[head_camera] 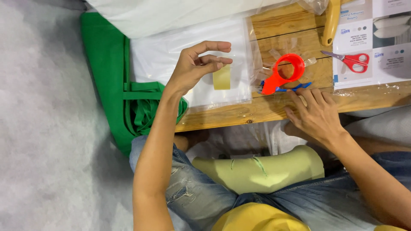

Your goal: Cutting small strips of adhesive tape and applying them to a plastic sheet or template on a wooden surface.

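Tan tape strip (221, 77) hangs from your left hand (195, 64), fingers pinched together on its top end, raised over the clear plastic bag (192, 51) with a white item inside, which lies on the wooden table (239, 114). Your right hand (314, 112) lies flat, fingers spread apart, gripping nothing, fingertips just beside the red tape dispenser (282, 73) near the table's front edge. Risk, as I judge it: the loose strip could fold onto itself or stick to the bag crooked if it swings, since its lower end hangs free. The dispenser sits close to the front edge, so a nudge from your right hand might push it off into your lap. Red-handled scissors (353, 61) lie well apart to the right on printed packaging (385, 64), a yellow handle (332, 21) just above. Green fabric bag (107, 85) hangs past the table's left edge. Open room is mainly the bare wood strip below the bag; the right side is crowded.
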